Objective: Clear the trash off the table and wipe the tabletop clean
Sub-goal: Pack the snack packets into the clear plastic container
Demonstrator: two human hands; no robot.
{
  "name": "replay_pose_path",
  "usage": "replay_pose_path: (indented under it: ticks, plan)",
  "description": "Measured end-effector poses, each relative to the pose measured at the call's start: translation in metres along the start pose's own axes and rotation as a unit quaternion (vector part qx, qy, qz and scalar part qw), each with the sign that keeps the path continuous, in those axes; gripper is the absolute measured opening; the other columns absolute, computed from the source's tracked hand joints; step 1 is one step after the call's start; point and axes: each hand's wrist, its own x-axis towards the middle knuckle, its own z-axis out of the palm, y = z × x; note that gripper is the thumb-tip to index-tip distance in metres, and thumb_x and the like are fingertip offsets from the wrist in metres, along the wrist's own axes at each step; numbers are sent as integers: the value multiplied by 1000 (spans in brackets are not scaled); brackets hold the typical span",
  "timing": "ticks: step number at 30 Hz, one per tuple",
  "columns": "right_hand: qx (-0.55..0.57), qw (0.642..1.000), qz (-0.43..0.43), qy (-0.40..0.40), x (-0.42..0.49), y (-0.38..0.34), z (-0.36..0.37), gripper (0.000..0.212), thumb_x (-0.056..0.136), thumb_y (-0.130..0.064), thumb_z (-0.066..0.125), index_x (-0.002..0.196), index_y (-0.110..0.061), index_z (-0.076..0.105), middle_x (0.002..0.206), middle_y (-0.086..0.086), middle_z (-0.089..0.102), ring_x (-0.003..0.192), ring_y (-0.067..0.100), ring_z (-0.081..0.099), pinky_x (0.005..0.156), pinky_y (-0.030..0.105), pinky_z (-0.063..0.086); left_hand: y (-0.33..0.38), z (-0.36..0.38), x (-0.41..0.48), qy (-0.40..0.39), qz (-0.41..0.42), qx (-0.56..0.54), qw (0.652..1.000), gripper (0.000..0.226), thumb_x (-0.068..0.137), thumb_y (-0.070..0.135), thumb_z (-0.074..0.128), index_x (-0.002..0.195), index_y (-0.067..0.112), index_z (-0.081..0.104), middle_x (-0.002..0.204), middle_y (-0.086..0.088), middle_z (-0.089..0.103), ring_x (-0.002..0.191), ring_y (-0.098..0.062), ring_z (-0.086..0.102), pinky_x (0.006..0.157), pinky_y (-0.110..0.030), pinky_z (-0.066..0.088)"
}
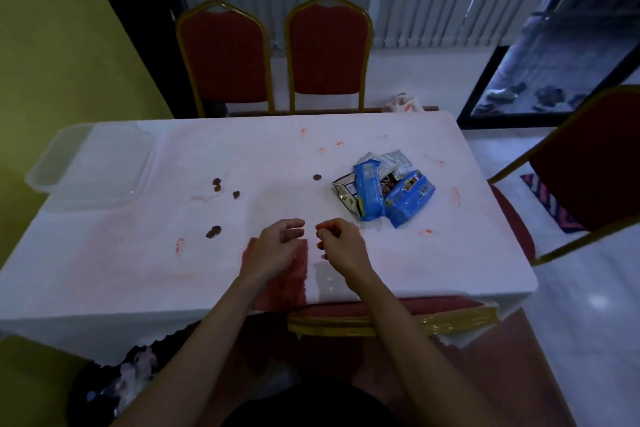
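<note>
At the near left edge, below the tabletop, a dark trash bag (114, 388) with pale crumpled waste inside is seen. A gold-framed chair (381, 322) is tucked under the near edge of the white-covered table (104, 270). A red cloth (294, 277) is laid flat on the table at its near edge. The left hand (277, 246) is held over the far end of the cloth, its fingers loosely curled and nothing visibly grasped. Just to its right, the right hand (341, 244) is held with fingers curled and tips drawn toward the thumb. A small orange-red speck is seen at the fingertips, but whether it is pinched cannot be told.

Brown crumbs (213, 231) are scattered left of the hands, with more farther back at centre. Orange-red smears (180, 245) are spread across the tabletop. Right of centre, a pile of blue and silver wrappers (388, 191) is lying on the table. A clear plastic container (93, 166) is set at the far left corner. Two red chairs (225, 55) are placed behind the far edge, and another red chair (588, 163) is stood at the right side.
</note>
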Motion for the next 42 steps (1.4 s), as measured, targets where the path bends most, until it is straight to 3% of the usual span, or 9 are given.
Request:
replay_pose_path:
  ticks: [7, 11, 20, 26, 31, 34, 36, 39, 42]
  plan:
    - [-29, 999, 20, -26, 8, -6, 17, 16, 88, -23, 55, 90, -31, 69, 96, -5, 72, 92, 16, 69, 88, 44, 58, -14, -12, 24, 3, 7, 45, 999, 41, 83, 13, 57, 117, 34, 66, 121, 5, 69, 112, -8, 63, 96, -44, 55]
    - [-47, 997, 29, -45, 22, -22, 47, 16, 89, -19, 57, 94, -24, 71, 95, -2, 73, 90, 19, 70, 85, 41, 57, -26, -40, 35, 30, -13, 26, 999, 41, 86, 3, 54, 118, 25, 67, 118, 9, 67, 115, -7, 60, 101, -40, 52]
    - [-24, 992, 36, -118, 60, -83, 148, 15, 90, -17, 58, 100, -19, 70, 95, -1, 73, 80, 16, 74, 73, 35, 58, -55, -172, 67, 111, -70, -10, 991, 42, 87, 5, 52, 121, 26, 65, 120, 5, 64, 115, -10, 59, 94, -35, 53]
    - [17, 987, 49, -150, 79, -117, 214, 15, 92, -14, 58, 103, -15, 69, 98, 6, 72, 87, 23, 73, 80, 40, 59, -83, -250, 92, 172, -104, -58, 978, 33, 91, 16, 54, 118, 30, 66, 116, -2, 66, 100, -19, 64, 89, -40, 55]
    - [-1, 979, 56, -195, 82, -131, 255, 14, 97, -15, 56, 106, -18, 66, 103, 3, 70, 91, 21, 71, 84, 39, 61, -95, -295, 108, 212, -176, -160, 948, 19, 99, 27, 52, 111, 15, 60, 112, -13, 64, 88, -24, 59, 78, -37, 53]
    - [-22, 976, 53, -210, 87, -138, 273, 13, 98, -15, 55, 105, -20, 65, 104, 3, 70, 91, 20, 71, 85, 38, 60, -98, -323, 127, 264, -214, -194, 920, 39, 101, 48, 44, 97, 11, 56, 101, -12, 63, 89, -31, 63, 77, -41, 57]
    - [-32, 974, 52, -218, 90, -141, 281, 14, 99, -16, 53, 106, -20, 65, 105, 3, 69, 91, 20, 71, 86, 37, 60, -106, -339, 146, 288, -232, -211, 905, 53, 97, 57, 42, 106, 7, 55, 106, -15, 66, 96, -36, 67, 78, -45, 58]
    - [-38, 972, 62, -222, 93, -143, 285, 13, 100, -18, 53, 104, -22, 65, 105, 2, 70, 91, 18, 71, 84, 35, 60, -118, -358, 172, 299, -255, -193, 899, 76, 90, 66, 43, 130, 1, 47, 122, -18, 63, 98, -36, 66, 63, -38, 59]
    - [-35, 974, 76, -212, 95, -146, 286, 14, 100, -21, 54, 110, -21, 65, 105, -1, 71, 89, 15, 71, 75, 27, 59, -127, -372, 193, 312, -273, -164, 895, 75, 89, 62, 48, 129, -1, 49, 117, -21, 66, 86, -34, 69, 51, -32, 54]
